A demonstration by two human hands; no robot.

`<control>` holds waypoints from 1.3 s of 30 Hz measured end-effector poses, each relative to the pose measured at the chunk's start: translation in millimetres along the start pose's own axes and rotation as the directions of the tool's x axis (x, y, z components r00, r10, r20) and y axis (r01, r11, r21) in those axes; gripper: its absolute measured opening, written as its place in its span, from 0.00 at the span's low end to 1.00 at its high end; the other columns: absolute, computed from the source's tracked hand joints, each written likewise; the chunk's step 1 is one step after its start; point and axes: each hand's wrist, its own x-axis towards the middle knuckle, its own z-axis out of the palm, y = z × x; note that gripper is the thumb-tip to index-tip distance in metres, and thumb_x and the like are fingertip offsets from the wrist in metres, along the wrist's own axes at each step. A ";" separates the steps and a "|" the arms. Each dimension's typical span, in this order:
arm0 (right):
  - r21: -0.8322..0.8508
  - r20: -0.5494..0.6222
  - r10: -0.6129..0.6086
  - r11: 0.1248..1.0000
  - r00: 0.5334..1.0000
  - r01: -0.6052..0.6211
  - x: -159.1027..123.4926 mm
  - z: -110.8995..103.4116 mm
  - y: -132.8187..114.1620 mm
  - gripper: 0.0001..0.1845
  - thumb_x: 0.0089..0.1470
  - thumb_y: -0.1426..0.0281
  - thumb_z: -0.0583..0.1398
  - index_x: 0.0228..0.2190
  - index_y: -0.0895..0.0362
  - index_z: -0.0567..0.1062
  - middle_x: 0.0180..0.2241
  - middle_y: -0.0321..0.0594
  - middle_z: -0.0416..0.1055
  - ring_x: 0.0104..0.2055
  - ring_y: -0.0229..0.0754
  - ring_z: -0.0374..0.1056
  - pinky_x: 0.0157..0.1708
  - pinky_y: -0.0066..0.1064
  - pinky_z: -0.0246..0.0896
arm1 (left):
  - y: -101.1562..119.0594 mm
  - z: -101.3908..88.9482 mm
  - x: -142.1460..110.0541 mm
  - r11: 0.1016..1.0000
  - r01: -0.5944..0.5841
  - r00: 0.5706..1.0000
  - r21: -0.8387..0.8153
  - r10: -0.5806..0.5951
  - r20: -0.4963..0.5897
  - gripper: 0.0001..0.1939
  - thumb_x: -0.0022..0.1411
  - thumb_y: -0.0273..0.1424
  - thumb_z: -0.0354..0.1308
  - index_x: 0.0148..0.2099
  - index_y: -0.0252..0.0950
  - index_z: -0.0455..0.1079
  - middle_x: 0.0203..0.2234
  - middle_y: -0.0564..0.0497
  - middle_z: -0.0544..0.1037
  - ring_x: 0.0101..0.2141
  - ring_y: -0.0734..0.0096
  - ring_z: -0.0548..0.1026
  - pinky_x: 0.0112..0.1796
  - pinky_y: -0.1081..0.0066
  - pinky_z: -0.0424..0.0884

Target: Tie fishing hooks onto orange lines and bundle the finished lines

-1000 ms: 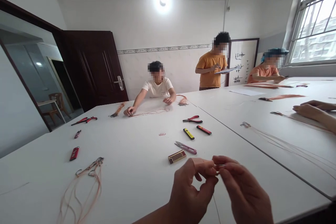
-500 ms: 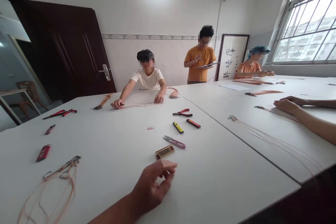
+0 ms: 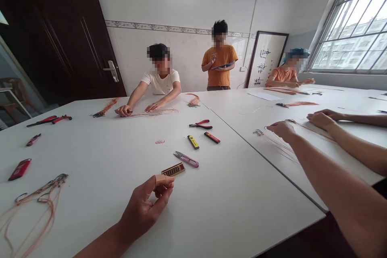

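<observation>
hands: well apart | left hand (image 3: 140,207): curled, seemingly empty, just beside a striped brown box (image 3: 173,169) | right hand (image 3: 281,130): over hooked orange lines (image 3: 273,145), grip unclear

No word or number can be read with confidence. The only clear writing is black brush calligraphy (image 3: 262,68), a column of large characters on a framed white panel (image 3: 267,59) standing against the wall at upper right, too small and warped to read. Mid-frame on the table (image 3: 99,149), a small yellow-and-black case (image 3: 193,142), a small red case (image 3: 212,137) and a gold-patterned box (image 3: 173,169) show no legible markings.
</observation>
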 end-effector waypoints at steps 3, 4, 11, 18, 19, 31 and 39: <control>-0.062 0.169 0.118 0.992 0.978 -0.109 11.9 27.2 19.6 0.14 0.58 0.66 0.48 0.39 0.61 0.69 0.39 0.40 0.66 0.38 0.39 0.66 0.35 0.32 0.64 | 1.1 0.1 0.9 0.999 0.018 1.000 0.026 -0.018 -0.005 0.09 0.56 0.27 0.51 0.40 0.42 0.64 0.29 0.54 0.72 0.27 0.76 0.69 0.31 0.73 0.70; -0.076 0.203 0.142 0.989 0.969 -0.129 15.0 33.3 24.7 0.15 0.59 0.66 0.47 0.40 0.61 0.69 0.39 0.40 0.66 0.39 0.39 0.65 0.35 0.32 0.63 | 1.5 0.3 1.3 0.999 0.018 1.000 0.033 -0.018 -0.007 0.09 0.56 0.27 0.51 0.40 0.42 0.64 0.29 0.54 0.72 0.26 0.76 0.69 0.31 0.73 0.70; -0.122 0.233 0.139 0.986 0.962 -0.113 12.2 44.2 34.2 0.14 0.59 0.66 0.48 0.37 0.61 0.70 0.36 0.39 0.67 0.35 0.36 0.66 0.33 0.30 0.64 | 1.9 1.4 1.3 0.999 0.017 1.000 0.032 -0.017 -0.002 0.09 0.56 0.26 0.51 0.39 0.42 0.65 0.28 0.54 0.72 0.26 0.76 0.69 0.30 0.74 0.70; -0.225 0.162 0.150 0.968 0.975 -0.111 -4.6 35.6 -8.5 0.33 0.55 0.63 0.42 0.21 0.75 0.75 0.18 0.45 0.68 0.27 0.40 0.68 0.22 0.27 0.49 | 5.9 -0.6 2.0 0.999 -0.033 0.999 -0.031 0.032 -0.024 0.09 0.56 0.25 0.49 0.40 0.39 0.65 0.30 0.51 0.72 0.25 0.76 0.68 0.30 0.72 0.69; -0.218 0.169 0.121 0.973 0.978 -0.083 -7.4 37.0 -21.3 0.33 0.53 0.62 0.43 0.22 0.76 0.76 0.17 0.48 0.68 0.27 0.42 0.68 0.21 0.29 0.48 | 6.6 -0.1 2.0 0.998 -0.040 0.999 -0.039 0.039 -0.028 0.09 0.56 0.25 0.49 0.40 0.38 0.65 0.30 0.51 0.72 0.25 0.76 0.68 0.30 0.72 0.69; 0.377 0.259 -0.666 0.737 0.700 0.561 -134.4 103.8 -249.1 0.10 0.50 0.67 0.54 0.26 0.56 0.74 0.32 0.41 0.72 0.36 0.43 0.66 0.37 0.34 0.60 | 14.3 -52.6 25.9 0.935 0.085 0.995 0.345 -0.065 -0.070 0.15 0.55 0.24 0.49 0.45 0.39 0.66 0.39 0.51 0.73 0.34 0.76 0.72 0.34 0.77 0.69; 0.439 0.225 -0.745 0.653 0.628 0.617 -161.2 121.5 -239.9 0.10 0.52 0.66 0.52 0.30 0.55 0.72 0.35 0.42 0.70 0.39 0.44 0.65 0.35 0.35 0.62 | -37.5 -214.7 20.9 0.484 0.626 0.761 0.611 -0.552 -0.343 0.13 0.59 0.32 0.51 0.46 0.33 0.64 0.42 0.46 0.70 0.39 0.67 0.70 0.39 0.61 0.68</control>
